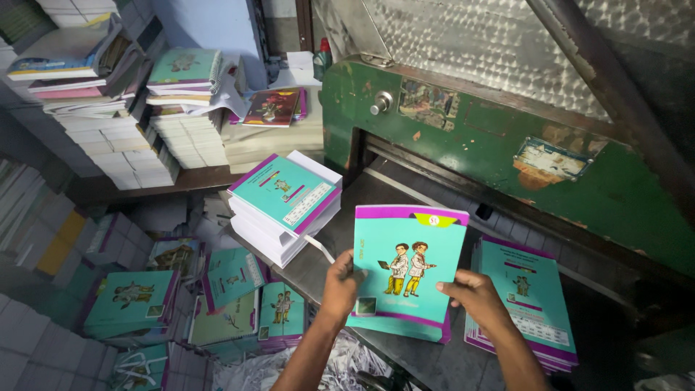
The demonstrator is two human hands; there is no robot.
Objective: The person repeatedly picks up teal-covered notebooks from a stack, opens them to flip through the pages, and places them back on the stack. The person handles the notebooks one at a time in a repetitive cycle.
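Head view: teal, purple-edged book stack [405, 279] with cartoon-figure cover.

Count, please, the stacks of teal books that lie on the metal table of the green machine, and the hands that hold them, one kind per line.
Stacks of teal books lying on the metal table: 2, the left stack and the right stack
Bundles of teal books held up: 1, the held bundle
Hands on it: 2, left hand and right hand
Total: 5
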